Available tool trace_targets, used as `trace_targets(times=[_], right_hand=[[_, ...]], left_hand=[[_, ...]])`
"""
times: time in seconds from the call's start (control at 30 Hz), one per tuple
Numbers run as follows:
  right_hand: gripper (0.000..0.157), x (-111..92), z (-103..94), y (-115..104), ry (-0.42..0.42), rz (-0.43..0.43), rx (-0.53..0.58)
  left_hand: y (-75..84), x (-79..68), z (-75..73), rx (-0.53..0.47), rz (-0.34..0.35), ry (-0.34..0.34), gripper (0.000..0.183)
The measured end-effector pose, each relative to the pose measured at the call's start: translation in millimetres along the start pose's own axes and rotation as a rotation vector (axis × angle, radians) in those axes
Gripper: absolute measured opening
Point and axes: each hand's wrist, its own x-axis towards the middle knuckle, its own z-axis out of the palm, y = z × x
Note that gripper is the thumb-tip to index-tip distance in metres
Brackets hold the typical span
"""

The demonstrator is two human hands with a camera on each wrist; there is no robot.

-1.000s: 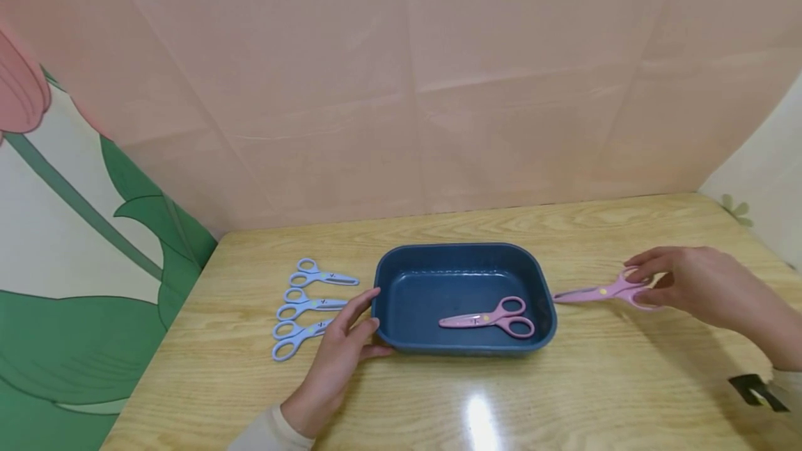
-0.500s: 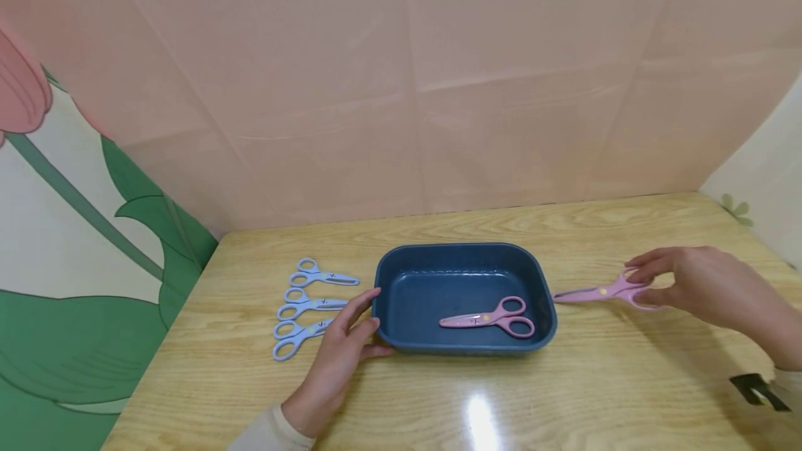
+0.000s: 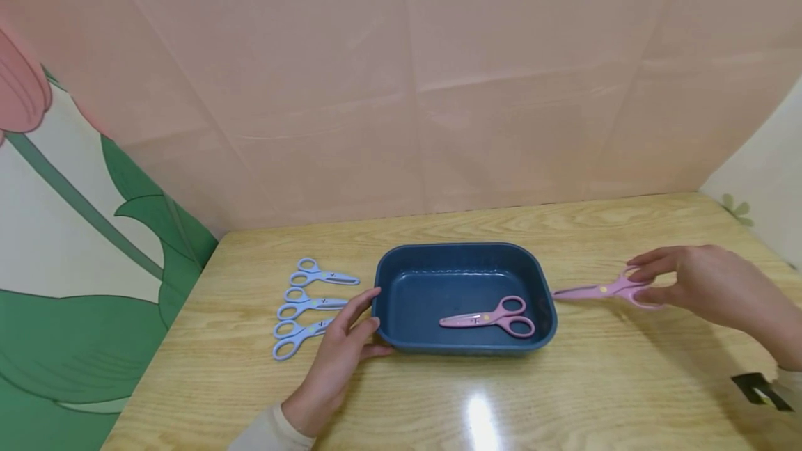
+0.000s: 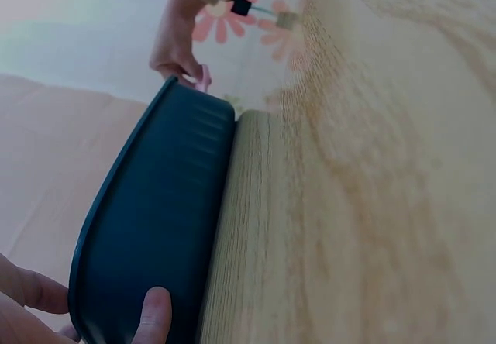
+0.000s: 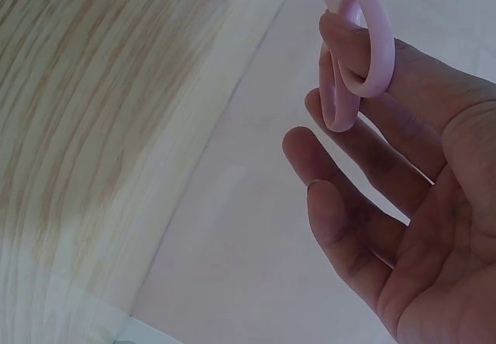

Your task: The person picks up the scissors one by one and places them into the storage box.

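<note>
A dark blue rectangular bin stands on the table with pink scissors lying inside, handles toward the right. My left hand grips the bin's left end; in the left wrist view a fingertip presses its outer wall. Out to the right, my right hand holds a second pair of pink scissors by the handle loops, blades pointing left, tips right at the bin's rim. The right wrist view shows fingers through and around the pink handle.
Three pairs of light blue scissors lie in a column left of the bin, the lower ones partly behind my left hand. A pink sheet covers the wall behind the wood-grain table. A flower-patterned panel stands at the left.
The right hand with the pink scissors has shifted very slightly to the right and up. The left hand, bin and other scissors have stayed in place.
</note>
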Motion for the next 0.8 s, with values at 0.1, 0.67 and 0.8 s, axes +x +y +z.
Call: trace_targets(times=[0.1, 0.67, 0.8], right_hand=[[0.030, 0.0, -1.1, -0.4, -0.007, 0.005, 0.009], [0.028, -2.8, -6.8, -5.0, 0.010, 0.023, 0.013], [0.028, -3.4, -8.9, -6.9, 0.018, 0.025, 0.003]], left_hand=[[0.2, -0.4, 0.0, 0.003, -0.002, 0.000, 0.048], [-0.1, 0.4, -0.2, -0.002, -0.001, -0.002, 0.048], [0.3, 0.0, 0.1, 0.000, 0.001, -0.003, 0.049]])
